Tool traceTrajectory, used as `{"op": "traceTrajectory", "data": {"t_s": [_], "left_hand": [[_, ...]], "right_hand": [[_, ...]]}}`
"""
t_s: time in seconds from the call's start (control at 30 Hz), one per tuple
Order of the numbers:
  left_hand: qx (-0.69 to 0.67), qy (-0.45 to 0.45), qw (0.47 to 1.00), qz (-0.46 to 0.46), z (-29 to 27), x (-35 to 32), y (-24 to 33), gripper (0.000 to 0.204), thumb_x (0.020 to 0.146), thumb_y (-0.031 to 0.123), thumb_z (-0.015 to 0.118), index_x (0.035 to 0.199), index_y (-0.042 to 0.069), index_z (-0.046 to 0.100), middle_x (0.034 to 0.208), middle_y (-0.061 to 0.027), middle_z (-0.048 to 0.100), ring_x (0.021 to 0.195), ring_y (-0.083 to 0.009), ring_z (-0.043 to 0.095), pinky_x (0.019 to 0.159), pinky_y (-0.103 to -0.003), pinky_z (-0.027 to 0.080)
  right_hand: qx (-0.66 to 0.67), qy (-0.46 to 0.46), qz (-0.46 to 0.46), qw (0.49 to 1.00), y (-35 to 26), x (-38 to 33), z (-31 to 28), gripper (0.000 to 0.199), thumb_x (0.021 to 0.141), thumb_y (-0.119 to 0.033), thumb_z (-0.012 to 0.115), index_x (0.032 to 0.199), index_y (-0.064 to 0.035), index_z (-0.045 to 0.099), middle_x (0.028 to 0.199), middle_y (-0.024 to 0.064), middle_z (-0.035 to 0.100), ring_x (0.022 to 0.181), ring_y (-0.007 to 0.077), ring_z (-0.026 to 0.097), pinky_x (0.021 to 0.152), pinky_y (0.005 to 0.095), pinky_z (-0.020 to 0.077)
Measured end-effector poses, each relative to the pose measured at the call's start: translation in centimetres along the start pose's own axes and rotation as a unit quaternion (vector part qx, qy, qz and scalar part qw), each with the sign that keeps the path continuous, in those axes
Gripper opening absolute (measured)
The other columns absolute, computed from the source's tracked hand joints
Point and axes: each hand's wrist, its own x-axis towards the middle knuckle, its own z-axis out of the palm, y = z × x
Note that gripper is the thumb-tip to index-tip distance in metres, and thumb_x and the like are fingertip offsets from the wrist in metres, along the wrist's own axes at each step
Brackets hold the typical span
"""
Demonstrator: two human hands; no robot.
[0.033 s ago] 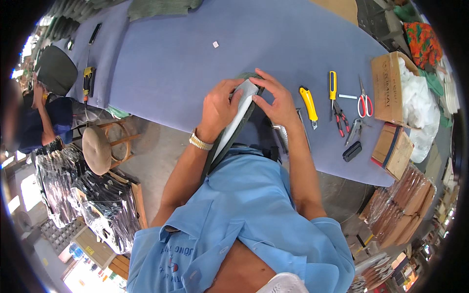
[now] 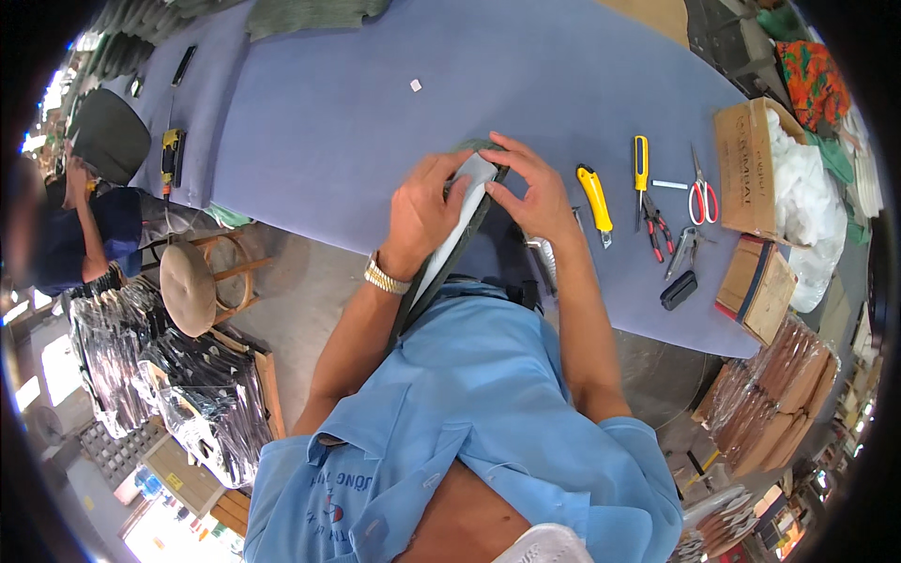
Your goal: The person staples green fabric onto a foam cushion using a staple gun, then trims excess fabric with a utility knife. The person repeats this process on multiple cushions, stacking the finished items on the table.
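A flat panel [image 2: 453,236] with a whitish face and dark green fabric along its edges stands on edge against my body, at the table's near side. My left hand [image 2: 422,208] is closed on its upper left side, with the thumb pressed on the whitish face. At the top right corner, my right hand [image 2: 537,194] pinches the dark fabric edge between thumb and fingers. The panel's far side is hidden. Beside my right forearm, a metal tool [image 2: 542,258] lies partly covered.
Right of my hands lie a yellow utility knife [image 2: 593,202], a screwdriver [image 2: 640,169], pliers [image 2: 656,227], scissors [image 2: 702,192] and a black case [image 2: 678,291]. A cardboard box [image 2: 746,169] stands farther right. At left are a stool [image 2: 188,289], a power tool [image 2: 171,159] and another person [image 2: 94,230].
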Motion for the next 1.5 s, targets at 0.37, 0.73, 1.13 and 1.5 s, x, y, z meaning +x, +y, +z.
{"op": "traceTrajectory", "data": {"t_s": [0.37, 0.73, 1.13, 1.5], "left_hand": [[0.025, -0.095, 0.993, 0.072, -1.2, 0.7, -0.5, 0.056, 0.084, 0.025, 0.083, 0.136, 0.012, 0.065, 0.122, -0.0154, 0.073, 0.104, -0.0377, 0.072, 0.087, -0.043, 0.059], [0.091, -0.142, 0.985, 0.045, -1.5, 3.2, -0.7, 0.035, 0.095, 0.024, 0.068, 0.122, 0.004, 0.061, 0.093, -0.0197, 0.073, 0.078, -0.0407, 0.070, 0.068, -0.050, 0.055], [0.102, -0.106, 0.987, 0.069, 1.7, 5.6, -2.3, 0.025, 0.090, 0.023, 0.068, 0.107, 0.005, 0.071, 0.087, -0.0195, 0.072, 0.078, -0.0416, 0.070, 0.069, -0.051, 0.055], [0.081, -0.150, 0.985, 0.020, 2.2, 7.6, -2.8, 0.026, 0.088, 0.019, 0.067, 0.109, 0.006, 0.073, 0.094, -0.0183, 0.074, 0.085, -0.0401, 0.071, 0.076, -0.052, 0.056]], "right_hand": [[-0.056, -0.057, 0.009, 0.997, -1.0, 3.3, -1.2, 0.028, 0.080, -0.014, 0.076, 0.107, -0.0077, 0.072, 0.132, 0.0145, 0.069, 0.115, 0.0371, 0.067, 0.097, 0.0418, 0.0545], [-0.083, -0.121, 0.035, 0.989, -1.5, 5.7, -2.1, 0.021, 0.091, -0.025, 0.074, 0.100, -0.0065, 0.074, 0.109, 0.0118, 0.073, 0.084, 0.0360, 0.067, 0.073, 0.0434, 0.0513], [-0.089, -0.111, 0.087, 0.986, 2.5, 7.1, -2.0, 0.022, 0.090, -0.026, 0.078, 0.090, -0.0041, 0.074, 0.070, 0.0101, 0.064, 0.058, 0.0229, 0.052, 0.057, 0.0375, 0.0421], [-0.082, -0.124, 0.131, 0.980, 2.7, 8.8, -2.2, 0.023, 0.092, -0.023, 0.077, 0.085, -0.0022, 0.072, 0.058, 0.0047, 0.055, 0.055, 0.0136, 0.046, 0.053, 0.0339, 0.0366]]}}
